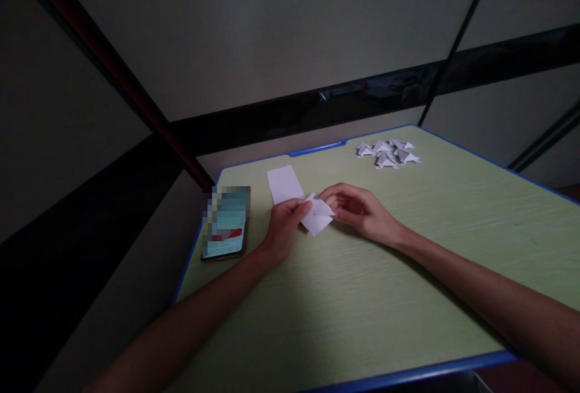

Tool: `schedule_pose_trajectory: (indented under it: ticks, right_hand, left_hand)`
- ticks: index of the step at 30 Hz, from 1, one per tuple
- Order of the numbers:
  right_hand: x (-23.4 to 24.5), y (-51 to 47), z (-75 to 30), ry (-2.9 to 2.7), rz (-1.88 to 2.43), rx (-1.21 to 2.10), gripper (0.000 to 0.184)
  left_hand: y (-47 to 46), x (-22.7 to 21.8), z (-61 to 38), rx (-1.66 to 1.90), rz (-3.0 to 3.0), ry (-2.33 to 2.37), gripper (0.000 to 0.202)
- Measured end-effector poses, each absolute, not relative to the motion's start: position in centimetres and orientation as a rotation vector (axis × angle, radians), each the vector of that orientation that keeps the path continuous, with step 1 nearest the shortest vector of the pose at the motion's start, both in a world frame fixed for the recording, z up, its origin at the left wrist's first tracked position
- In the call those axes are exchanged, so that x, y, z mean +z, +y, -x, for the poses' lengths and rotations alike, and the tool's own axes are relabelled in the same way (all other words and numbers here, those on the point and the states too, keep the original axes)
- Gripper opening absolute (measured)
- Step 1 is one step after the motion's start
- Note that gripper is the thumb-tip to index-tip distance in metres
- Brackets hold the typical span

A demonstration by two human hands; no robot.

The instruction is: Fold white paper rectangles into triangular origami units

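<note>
A small folded piece of white paper is held between my two hands above the table. My left hand pinches its left side, with the thumb lying on top. At the paper's right corner, the thumb and fingertips of my right hand are closed on the edge. Some of the right fingers curl behind the paper, so their tips are partly hidden. Just beyond my left hand lies a flat white sheet of paper, its near end covered by the hand.
A phone with a lit screen lies at the table's left edge. Several folded paper figures sit grouped at the back right. The pale green table has a blue rim, and cabinet panels stand behind it.
</note>
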State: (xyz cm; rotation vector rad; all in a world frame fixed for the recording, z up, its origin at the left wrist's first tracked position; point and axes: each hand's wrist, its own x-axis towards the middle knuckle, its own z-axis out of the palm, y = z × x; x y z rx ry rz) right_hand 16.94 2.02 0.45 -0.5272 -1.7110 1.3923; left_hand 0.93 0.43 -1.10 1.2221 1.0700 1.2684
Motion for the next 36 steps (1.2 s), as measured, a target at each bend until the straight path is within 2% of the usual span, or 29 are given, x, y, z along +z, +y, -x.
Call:
schedule_pose_trajectory:
  ticks: [4,12,17,26,36]
  right_hand:
    - [0.3,2.3,-17.2,-1.814,0.641,1.339,0.012]
    - [0.5,3.0,-17.6,-1.937,0.616,1.223,0.010]
    - [0.7,3.0,-17.5,-1.861,0.632,1.306,0.009]
    - [1.1,2.3,-16.7,-1.576,0.934,1.460,0.018]
    - [0.8,1.8,-16.4,-1.565,0.946,1.378,0.022]
  left_hand:
    - [0.2,-0.9,-1.0,1.234,-1.320,1.123,0.022]
    - [-0.2,-0.1,-1.1,1.124,-1.462,1.230,0.023]
    - [-0.4,0.1,-1.2,1.106,-1.391,1.232,0.018]
    - [-0.4,0.0,-1.3,1.084,-1.354,1.176,0.010]
    - [-0.2,0.1,-1.1,0.988,-1.379,1.108,0.011]
